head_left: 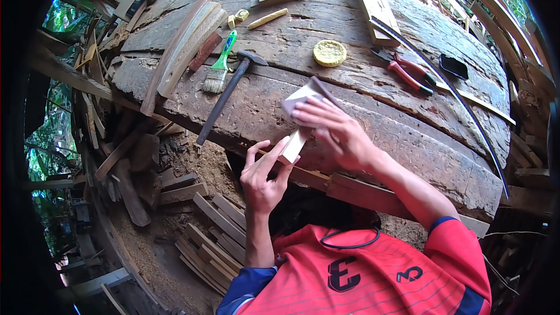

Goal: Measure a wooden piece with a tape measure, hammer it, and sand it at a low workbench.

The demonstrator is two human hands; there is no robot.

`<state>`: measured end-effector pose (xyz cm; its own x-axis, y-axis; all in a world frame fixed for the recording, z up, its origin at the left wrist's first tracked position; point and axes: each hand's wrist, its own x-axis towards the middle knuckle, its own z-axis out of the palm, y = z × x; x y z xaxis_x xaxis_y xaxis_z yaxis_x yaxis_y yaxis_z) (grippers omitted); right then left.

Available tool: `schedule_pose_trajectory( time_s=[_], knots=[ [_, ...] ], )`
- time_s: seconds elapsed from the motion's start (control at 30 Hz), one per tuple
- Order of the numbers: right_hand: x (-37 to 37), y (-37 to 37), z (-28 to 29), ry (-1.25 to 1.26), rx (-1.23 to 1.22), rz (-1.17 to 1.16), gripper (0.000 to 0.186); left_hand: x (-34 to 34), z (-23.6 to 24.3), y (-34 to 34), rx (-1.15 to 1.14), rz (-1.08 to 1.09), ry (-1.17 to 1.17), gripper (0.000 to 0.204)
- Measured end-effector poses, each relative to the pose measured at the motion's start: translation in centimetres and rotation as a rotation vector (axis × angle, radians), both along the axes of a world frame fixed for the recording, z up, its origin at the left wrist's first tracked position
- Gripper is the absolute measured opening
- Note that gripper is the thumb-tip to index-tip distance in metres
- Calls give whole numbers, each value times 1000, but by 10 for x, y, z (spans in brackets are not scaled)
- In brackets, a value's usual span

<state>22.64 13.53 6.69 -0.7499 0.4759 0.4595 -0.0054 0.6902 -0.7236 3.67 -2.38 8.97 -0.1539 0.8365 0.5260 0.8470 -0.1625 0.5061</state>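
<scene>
My left hand grips a pale wooden block at its near end, between thumb and fingers, just over the bench's near edge. At the block's far end, my right hand presses a folded sheet of sandpaper, pale on one side and dark brown on the other. The right fingers are slightly blurred and cover part of the sheet and block. A hammer and a green-handled paintbrush lie left of my hands. Beyond them sits a round yellowish disc.
The worn plank bench has cracks and gaps. Red-handled pliers, a small black tray-like piece and a long thin curved strip lie at right. Wood pieces rest at left; offcuts pile below.
</scene>
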Motion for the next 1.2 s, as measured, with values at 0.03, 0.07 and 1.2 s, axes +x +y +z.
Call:
schedule_pose_trajectory(
  time_s=[0.03, 0.07, 1.2],
  knots=[
    [0, 6, 0, -49, -70, -121, 43, 2, 1, 2, 4, -4, -20, 38],
    [1, 5, 1, -48, -39, -83, 43, 4, 2, 3, 8, -8, -39, 38],
    [1, 19, -18, -13, -7, -98, 38, 14, -30, 2, 66, 175, -140, 34]
  ],
)
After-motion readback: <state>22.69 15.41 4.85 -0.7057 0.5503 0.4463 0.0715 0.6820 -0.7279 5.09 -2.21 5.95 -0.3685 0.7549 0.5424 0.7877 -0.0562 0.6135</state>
